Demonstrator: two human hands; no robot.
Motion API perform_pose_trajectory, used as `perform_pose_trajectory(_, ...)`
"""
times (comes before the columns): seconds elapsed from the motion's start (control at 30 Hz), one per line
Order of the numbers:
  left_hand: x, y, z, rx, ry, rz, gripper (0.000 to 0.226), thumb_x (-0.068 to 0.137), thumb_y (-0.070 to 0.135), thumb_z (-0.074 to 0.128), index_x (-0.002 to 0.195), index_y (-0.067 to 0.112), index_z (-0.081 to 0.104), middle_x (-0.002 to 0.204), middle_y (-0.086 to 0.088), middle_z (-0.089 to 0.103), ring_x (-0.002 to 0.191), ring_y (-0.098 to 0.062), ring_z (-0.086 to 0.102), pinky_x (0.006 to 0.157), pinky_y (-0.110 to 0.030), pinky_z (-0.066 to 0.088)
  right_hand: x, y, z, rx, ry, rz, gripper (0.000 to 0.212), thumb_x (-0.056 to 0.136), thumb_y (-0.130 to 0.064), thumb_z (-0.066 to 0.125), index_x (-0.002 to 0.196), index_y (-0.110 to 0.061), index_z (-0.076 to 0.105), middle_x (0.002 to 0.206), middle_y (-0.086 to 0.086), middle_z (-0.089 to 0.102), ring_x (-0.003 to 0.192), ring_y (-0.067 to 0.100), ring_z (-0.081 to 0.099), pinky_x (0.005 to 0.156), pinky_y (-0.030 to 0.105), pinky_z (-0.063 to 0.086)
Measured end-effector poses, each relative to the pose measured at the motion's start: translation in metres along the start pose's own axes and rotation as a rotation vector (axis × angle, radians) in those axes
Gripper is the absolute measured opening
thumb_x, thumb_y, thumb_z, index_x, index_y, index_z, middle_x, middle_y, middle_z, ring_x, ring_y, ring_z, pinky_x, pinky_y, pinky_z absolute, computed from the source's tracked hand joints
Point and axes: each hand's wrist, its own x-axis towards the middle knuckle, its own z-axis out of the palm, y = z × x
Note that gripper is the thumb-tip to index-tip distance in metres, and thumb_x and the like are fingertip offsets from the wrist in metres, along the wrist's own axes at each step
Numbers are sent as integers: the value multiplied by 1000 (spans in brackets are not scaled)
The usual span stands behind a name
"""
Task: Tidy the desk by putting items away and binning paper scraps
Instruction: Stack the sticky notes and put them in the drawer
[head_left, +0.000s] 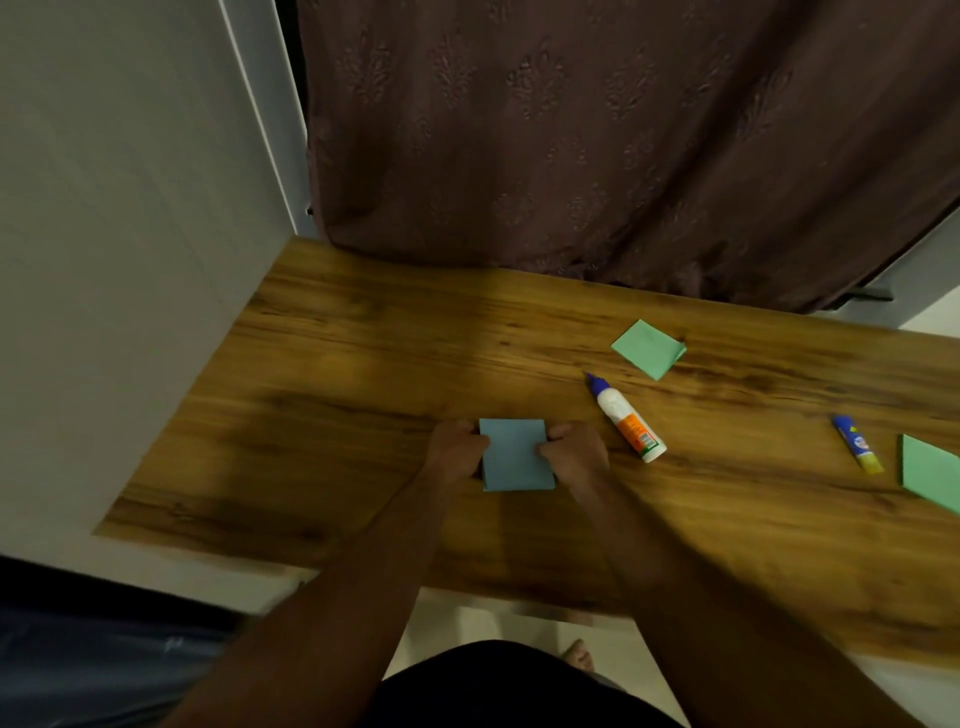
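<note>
Both hands (517, 452) cover the blue paper's (515, 457) side edges.

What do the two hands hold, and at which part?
The blue paper square: left hand grips its left edge, right hand its right edge.

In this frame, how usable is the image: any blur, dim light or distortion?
Head view: dim, warm light; motion blur smears the glue stick and desk grain; wide-angle bending curves the desk edges; both hands' shadows darken the blue paper.
</note>
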Motion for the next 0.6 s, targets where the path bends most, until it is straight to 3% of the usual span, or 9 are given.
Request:
perform_pose_trajectory(0.17,-3,2,2,-136,27,17,34,92,3,58,126,2,56,124,-18,60,107,-34,61,87,-47,54,0,0,-2,269,16,56,29,84,-14,70,112,-9,67,107,5,66,97,23,63,86,47,56)
perform_pose_trajectory(0.33,-1,19,6,-233,-22,41,33,94,10,58,127,13,56,123,-10,61,106,-26,60,77,-36,52,6,-3,-14,477,-17,122,36,85,-17,70,121,-14,63,115,5,63,102,20,59,82,39,56)
perform_pose_trajectory(0.5,6,43,28,-302,6,59,29,93,12,59,121,18,58,119,-8,62,103,-23,61,80,-38,55,26,-12,-42,534,106,52,26,86,-19,69,111,-19,63,107,2,64,95,19,58,81,36,53)
perform_pose_trajectory(0.6,12,60,48,-303,39,102,31,92,14,61,123,17,58,116,-8,63,103,-24,61,84,-40,55,40,-10,-67,539,131,-6,16,84,-19,73,94,-22,61,98,-1,64,92,19,61,84,42,56)
